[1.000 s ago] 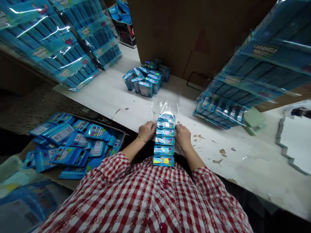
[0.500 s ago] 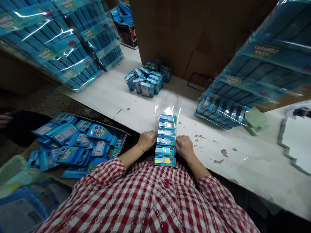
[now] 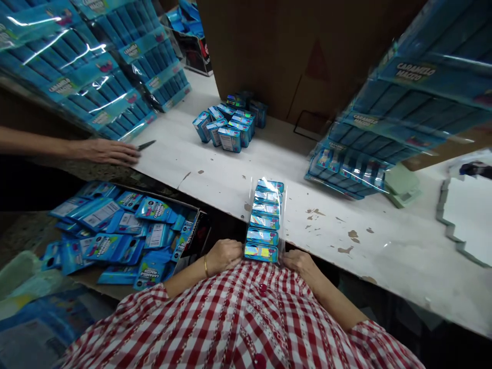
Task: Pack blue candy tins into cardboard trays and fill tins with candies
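Observation:
A clear plastic strip pack with several small blue boxes in a single column lies between my hands, its near end against my shirt and its far end over the table. My left hand is closed at the pack's near left edge, fingers curled. On the opposite side my right hand is closed at the near right edge. The fingertips of both hands are partly hidden.
Loose blue boxes cluster on the white table. Filled hanging packs stand at left and more packs at right. A carton of blue packets sits lower left. Another person's hand rests near a pointed metal tool.
Both my hands have slid down along the pack's sides towards my body. The plastic's far end now lies closer around the boxes. Another person's arm has come in from the left onto the table edge.

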{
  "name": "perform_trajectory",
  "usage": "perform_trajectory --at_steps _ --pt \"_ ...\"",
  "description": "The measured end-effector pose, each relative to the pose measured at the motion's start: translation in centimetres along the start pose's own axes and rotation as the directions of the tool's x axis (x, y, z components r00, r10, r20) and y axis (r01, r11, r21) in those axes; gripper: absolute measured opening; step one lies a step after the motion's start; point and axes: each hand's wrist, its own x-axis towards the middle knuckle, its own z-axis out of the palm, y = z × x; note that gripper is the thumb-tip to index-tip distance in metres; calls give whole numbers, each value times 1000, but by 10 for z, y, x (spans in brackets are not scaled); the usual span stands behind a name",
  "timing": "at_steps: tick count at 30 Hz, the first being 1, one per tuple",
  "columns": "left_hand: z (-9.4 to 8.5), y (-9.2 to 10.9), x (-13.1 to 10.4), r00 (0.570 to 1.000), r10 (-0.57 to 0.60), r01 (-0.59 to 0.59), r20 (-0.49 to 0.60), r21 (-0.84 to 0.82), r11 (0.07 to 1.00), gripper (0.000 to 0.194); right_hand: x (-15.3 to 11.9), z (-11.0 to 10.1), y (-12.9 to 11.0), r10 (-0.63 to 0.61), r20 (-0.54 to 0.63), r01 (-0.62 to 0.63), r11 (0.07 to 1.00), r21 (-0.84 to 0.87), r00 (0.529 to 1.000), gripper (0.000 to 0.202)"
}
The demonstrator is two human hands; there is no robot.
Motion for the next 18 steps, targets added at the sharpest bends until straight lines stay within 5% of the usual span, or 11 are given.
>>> perform_trajectory --at_steps 5,8,11,14,15,16,18 --pt "-10 -16 13 957 -284 278 -58 -95 956 34 45 -18 -18 -57 -54 63 991 115 997 47" --pt "-26 -48 17 851 -489 457 -191 -191 869 34 93 -25 -42 -31 31 27 991 133 999 38" --pt "-39 -84 16 645 -652 585 -400 -291 757 29 132 -25 -61 32 28 -37 979 202 999 30" --pt "-41 -101 6 317 -787 650 -529 -483 586 26 144 -36 -55 85 -197 -28 960 279 977 24" --pt "-38 -101 1 254 -812 652 -525 -528 545 26 143 -45 -45 147 -323 -51 956 288 935 22" --pt "-34 -99 -3 249 -824 649 -508 -545 532 26 141 -56 -31 232 -456 -99 950 296 859 22" --pt "-22 -89 -9 377 -802 630 -463 -507 588 25 138 -82 3 398 -649 -242 916 320 648 23"
